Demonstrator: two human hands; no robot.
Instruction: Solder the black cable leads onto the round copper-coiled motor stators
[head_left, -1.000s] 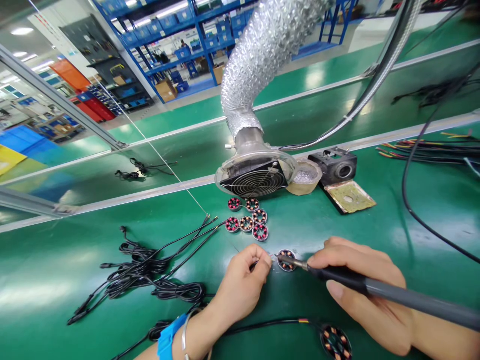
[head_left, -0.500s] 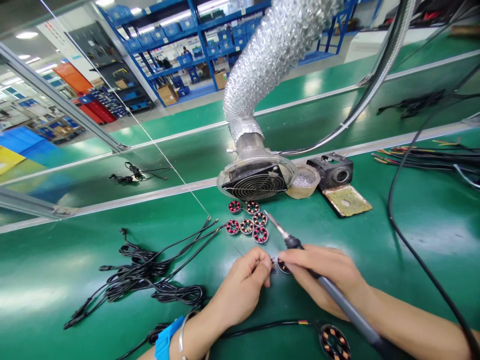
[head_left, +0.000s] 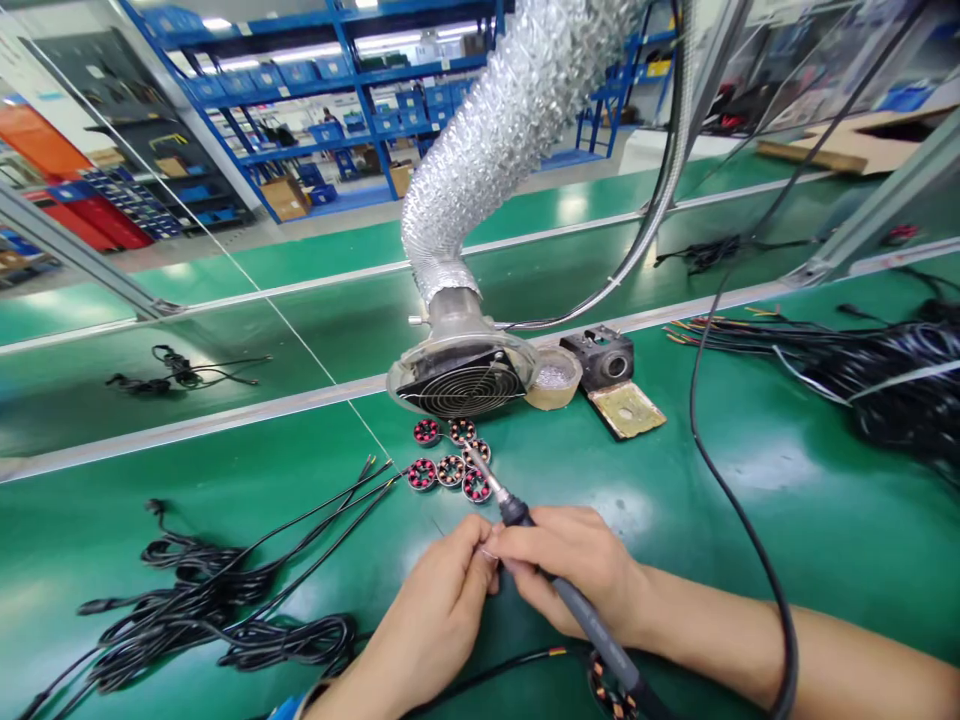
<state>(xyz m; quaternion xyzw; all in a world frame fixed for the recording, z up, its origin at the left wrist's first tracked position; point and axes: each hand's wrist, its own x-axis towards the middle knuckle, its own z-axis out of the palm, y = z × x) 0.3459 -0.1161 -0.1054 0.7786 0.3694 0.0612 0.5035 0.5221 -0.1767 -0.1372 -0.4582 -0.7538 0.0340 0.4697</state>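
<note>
We count five small wound stators [head_left: 450, 461] clustered on the tabletop [head_left: 787, 500], one larger stator [head_left: 609, 693] at the bottom edge, one soldering iron [head_left: 556, 586], one fume fan [head_left: 459, 385], one foil duct [head_left: 499, 140], one sponge pad [head_left: 627, 408] and two hands [head_left: 431, 625].

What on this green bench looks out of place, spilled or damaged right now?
Nothing looks spilled or broken. The one oddity: the grey-handled soldering iron in the right hand points its tip up and away, over the cluster of small red-and-copper wound stators, while both hands pinch something hidden between the fingertips. The left hand meets it there.
</note>
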